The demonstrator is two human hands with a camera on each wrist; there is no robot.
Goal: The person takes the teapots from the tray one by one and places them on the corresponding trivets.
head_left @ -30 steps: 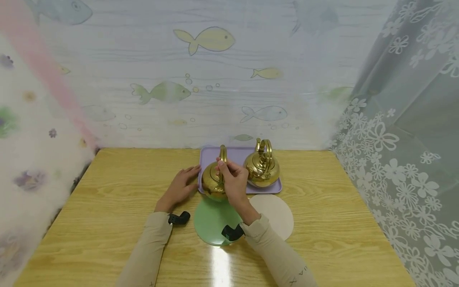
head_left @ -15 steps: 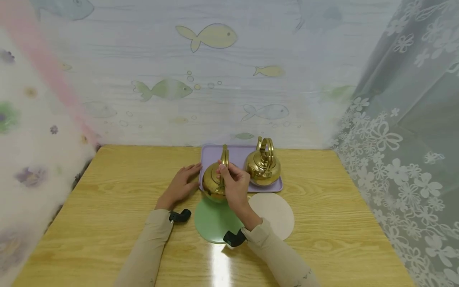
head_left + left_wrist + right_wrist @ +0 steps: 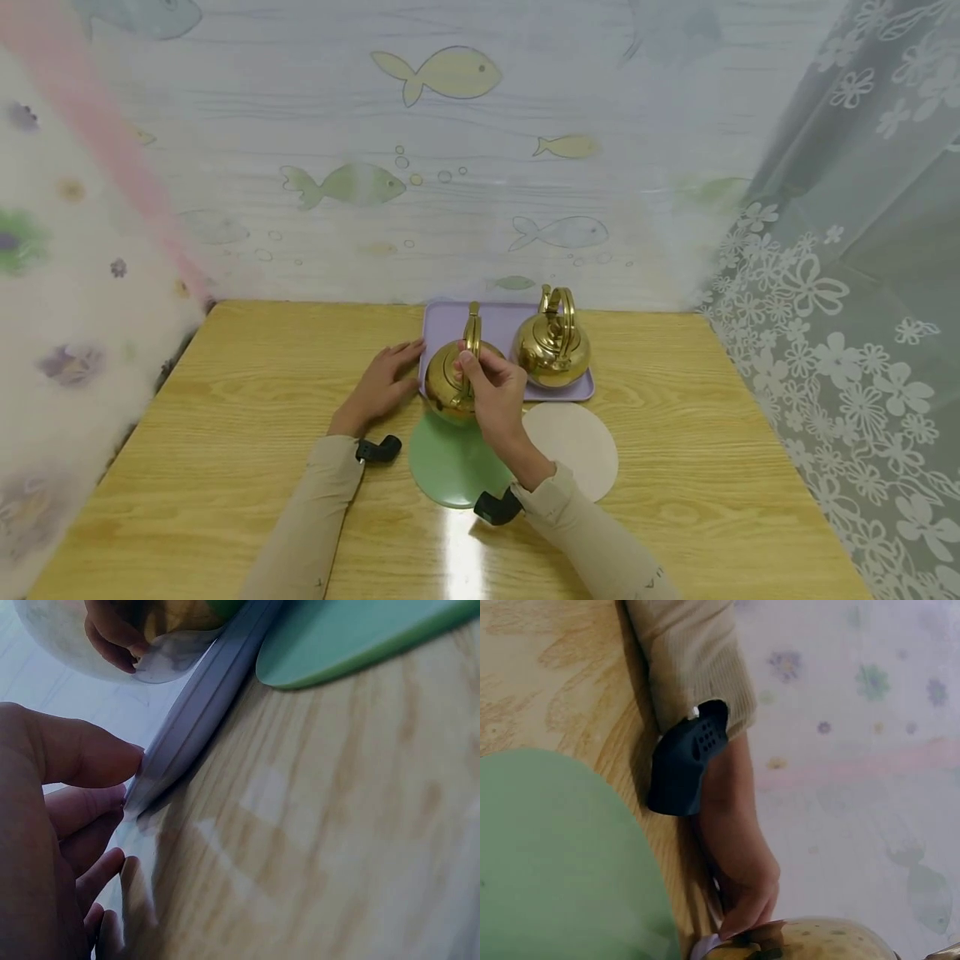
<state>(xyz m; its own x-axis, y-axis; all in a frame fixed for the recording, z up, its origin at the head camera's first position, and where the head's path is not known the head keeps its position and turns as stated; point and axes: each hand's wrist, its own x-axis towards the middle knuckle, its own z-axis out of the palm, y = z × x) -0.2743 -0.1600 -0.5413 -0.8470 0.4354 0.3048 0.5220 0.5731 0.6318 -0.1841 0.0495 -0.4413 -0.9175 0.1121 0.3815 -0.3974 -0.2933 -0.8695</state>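
My right hand [image 3: 498, 396] pinches the upright handle of a shiny gold kettle [image 3: 442, 383], thumb towards me. This kettle is over the front left of a lilac tray [image 3: 442, 321], its lower part overlapping a round green mat [image 3: 450, 467] in the head view. Along the tray's left edge rests my left hand [image 3: 378, 392], fingers fairly straight. In the left wrist view, the left thumb [image 3: 97, 754] touches the tray's rim. A second gold kettle [image 3: 551, 350] stands on the tray's right side. The right wrist view cuts off most of the held kettle [image 3: 817, 941].
A round cream mat [image 3: 577, 454] lies on the wooden table [image 3: 675, 467], right of the green one and in front of the tray. Close behind the tray rises a wall covering [image 3: 420, 208] printed with fish. A floral lace curtain [image 3: 840, 333] hangs at the right.
The right hand and its kettle have shifted slightly towards me. The left hand stays against the tray's edge, and the second kettle keeps its place.
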